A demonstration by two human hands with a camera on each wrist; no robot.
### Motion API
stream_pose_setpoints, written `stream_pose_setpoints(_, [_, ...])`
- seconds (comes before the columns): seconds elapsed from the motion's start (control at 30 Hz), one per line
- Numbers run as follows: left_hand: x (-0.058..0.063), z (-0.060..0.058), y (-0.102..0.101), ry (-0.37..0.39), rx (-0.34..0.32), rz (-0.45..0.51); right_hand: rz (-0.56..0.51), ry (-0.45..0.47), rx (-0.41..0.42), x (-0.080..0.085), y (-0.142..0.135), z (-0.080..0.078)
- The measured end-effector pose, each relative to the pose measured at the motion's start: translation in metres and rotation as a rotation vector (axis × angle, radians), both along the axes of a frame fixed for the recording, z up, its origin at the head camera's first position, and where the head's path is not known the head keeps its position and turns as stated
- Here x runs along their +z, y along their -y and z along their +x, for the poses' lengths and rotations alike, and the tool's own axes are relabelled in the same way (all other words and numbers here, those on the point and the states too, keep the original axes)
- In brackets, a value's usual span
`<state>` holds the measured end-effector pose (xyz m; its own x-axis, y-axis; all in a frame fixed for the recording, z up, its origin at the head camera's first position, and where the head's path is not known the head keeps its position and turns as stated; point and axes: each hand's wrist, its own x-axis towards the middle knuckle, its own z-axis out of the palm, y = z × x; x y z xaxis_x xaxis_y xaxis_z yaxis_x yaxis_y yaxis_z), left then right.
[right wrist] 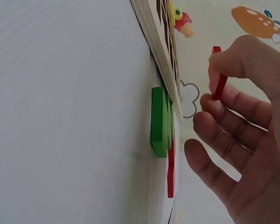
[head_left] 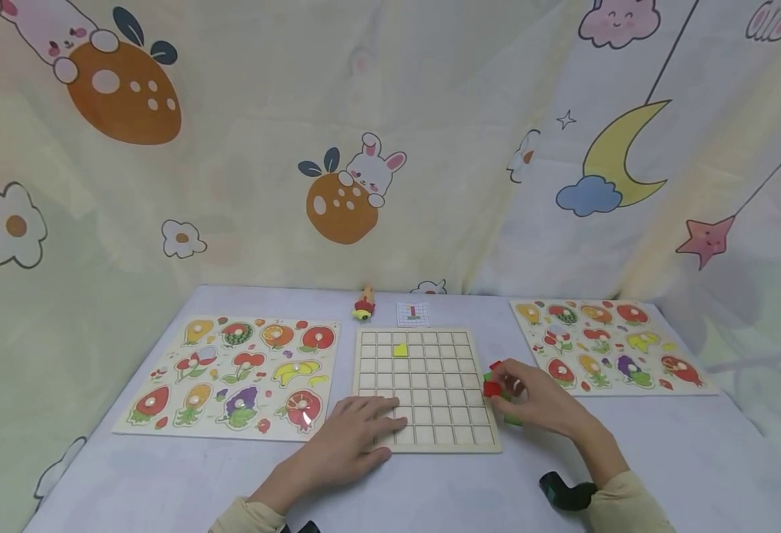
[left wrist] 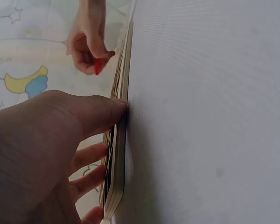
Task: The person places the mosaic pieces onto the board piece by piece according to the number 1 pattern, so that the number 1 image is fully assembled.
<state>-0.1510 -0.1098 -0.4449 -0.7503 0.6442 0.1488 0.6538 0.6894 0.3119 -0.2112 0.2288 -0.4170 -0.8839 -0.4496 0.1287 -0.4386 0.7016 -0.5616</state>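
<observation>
A wooden grid board (head_left: 430, 377) lies mid-table with a yellow tile (head_left: 400, 350) in one of its upper cells. My left hand (head_left: 357, 437) rests on the board's lower left part, fingers stretched over the cells, thumb at the near edge. My right hand (head_left: 530, 396) pinches a small flat red tile (right wrist: 218, 84) between thumb and index finger, raised beside the board's right edge. Under that hand, green tiles (right wrist: 159, 121) and another red piece (right wrist: 171, 172) lie on the table along the board, partly hidden in the head view.
Fruit puzzle boards lie at the left (head_left: 220, 428) and at the right (head_left: 603, 348). Behind the grid board are a small printed card (head_left: 413, 314) and a red and yellow toy figure (head_left: 364, 305). A patterned cloth (head_left: 250, 170) hangs behind the table.
</observation>
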Motion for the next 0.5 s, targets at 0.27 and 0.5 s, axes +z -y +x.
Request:
stream_pose_setpoints(0.27, [-0.001, 0.001, 0.000, -0.025, -0.007, -0.016, -0.070, -0.040, 0.012, -0.003, 0.012, -0.008])
stream_pose_setpoints(0.5, [-0.001, 0.002, 0.000, -0.011, 0.003, -0.006, -0.073, -0.066, -0.068, -0.004, 0.023, -0.017])
